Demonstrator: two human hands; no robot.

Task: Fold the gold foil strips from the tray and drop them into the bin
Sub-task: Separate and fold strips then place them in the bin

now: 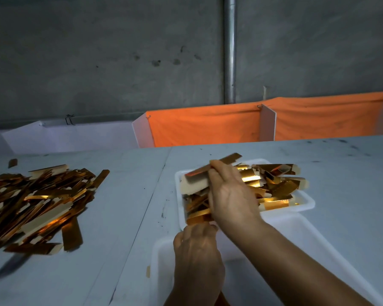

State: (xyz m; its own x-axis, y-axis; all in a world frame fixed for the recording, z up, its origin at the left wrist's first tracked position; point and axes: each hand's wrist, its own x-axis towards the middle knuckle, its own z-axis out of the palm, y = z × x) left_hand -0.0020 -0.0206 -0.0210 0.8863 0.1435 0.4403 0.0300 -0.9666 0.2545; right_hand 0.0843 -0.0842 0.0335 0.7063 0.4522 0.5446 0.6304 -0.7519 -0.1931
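Pinching one gold strip (210, 167) over the tray (305, 203), long axis toward the tabletop's far-right edge, right hand (232, 195); left hand (197, 250), nearer, grip indiscernible

Strip pile (38, 202) left on table (128, 206), tray (305, 203) right

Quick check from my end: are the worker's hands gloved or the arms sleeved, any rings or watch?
No gloves: both the left hand and right hand are bare. Forearms are bare too, with no sleeve in view. No ring, watch or wristband shows on what the head camera sees.
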